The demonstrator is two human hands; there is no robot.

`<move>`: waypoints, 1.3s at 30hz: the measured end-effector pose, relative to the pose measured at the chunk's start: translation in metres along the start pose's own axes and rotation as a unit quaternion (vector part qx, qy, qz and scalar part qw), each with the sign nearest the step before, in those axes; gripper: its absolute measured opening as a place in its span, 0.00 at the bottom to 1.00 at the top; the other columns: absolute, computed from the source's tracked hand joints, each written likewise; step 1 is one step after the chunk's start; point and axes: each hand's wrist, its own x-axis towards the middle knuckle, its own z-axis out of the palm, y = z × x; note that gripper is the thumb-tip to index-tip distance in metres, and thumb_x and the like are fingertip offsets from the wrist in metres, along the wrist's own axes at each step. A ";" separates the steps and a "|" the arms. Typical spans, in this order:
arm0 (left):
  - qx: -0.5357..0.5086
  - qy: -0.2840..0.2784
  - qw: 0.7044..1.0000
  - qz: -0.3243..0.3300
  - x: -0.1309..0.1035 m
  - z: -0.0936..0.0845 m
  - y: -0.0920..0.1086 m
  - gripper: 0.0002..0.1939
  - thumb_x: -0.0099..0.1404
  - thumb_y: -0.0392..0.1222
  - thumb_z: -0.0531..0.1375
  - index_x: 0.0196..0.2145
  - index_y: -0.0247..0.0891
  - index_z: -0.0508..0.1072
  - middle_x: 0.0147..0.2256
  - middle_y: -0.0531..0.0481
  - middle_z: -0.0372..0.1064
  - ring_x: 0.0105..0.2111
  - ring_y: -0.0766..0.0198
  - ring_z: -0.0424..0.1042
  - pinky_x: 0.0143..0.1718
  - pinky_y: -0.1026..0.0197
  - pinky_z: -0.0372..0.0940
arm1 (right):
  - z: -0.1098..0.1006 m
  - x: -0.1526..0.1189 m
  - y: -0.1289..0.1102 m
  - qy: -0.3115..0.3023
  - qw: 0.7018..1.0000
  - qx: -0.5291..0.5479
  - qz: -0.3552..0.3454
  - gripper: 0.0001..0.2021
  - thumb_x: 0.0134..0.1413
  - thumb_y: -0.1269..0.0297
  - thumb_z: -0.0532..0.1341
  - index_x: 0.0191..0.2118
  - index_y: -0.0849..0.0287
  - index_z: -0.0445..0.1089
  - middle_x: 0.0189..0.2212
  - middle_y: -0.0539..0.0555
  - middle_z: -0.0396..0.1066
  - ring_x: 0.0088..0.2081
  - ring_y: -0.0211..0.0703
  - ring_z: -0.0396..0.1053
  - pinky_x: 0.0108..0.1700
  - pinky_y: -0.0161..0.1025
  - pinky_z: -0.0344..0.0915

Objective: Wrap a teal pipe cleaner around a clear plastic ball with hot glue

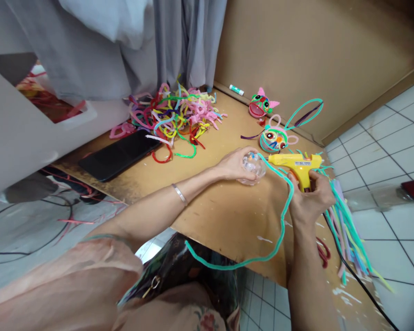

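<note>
My left hand [235, 164] is wrapped round a clear, round plastic object [254, 169] above the tabletop. My right hand [310, 195] grips a yellow glue gun [296, 162] by its handle. The gun's nozzle points left, close to the clear object and the upper end of a teal pipe cleaner [282, 225]. That pipe cleaner curves down past my right hand and over the table's front edge. Behind the hands sit two decorated balls with faces, one with round pink ears [273, 140] and one with pointed pink ears [258, 106].
Tangled colourful pipe cleaners [175, 115] are heaped at the table's back left, beside a black phone [119, 156]. A glue stick [236, 89] lies by the back board [313, 55]. Straight pipe cleaners [348, 230] and a black cord [359, 280] are at the right.
</note>
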 end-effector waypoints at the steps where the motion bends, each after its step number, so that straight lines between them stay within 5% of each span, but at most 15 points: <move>1: 0.003 0.000 1.000 0.000 -0.001 0.000 0.001 0.38 0.43 0.44 0.71 0.53 0.40 0.69 0.46 0.48 0.73 0.44 0.55 0.73 0.49 0.53 0.67 | 0.000 0.000 0.000 -0.002 1.000 0.002 0.001 0.22 0.50 0.46 0.66 0.40 0.61 0.72 0.33 0.56 0.73 0.33 0.48 0.70 0.37 0.45 0.69; 39: 0.012 0.005 1.000 0.014 0.001 0.002 -0.003 0.39 0.43 0.45 0.71 0.54 0.41 0.68 0.49 0.47 0.72 0.47 0.53 0.73 0.50 0.51 0.68 | -0.006 0.004 0.002 -0.011 1.000 -0.014 0.000 0.23 0.49 0.46 0.65 0.41 0.62 0.74 0.34 0.59 0.75 0.31 0.47 0.71 0.35 0.43 0.68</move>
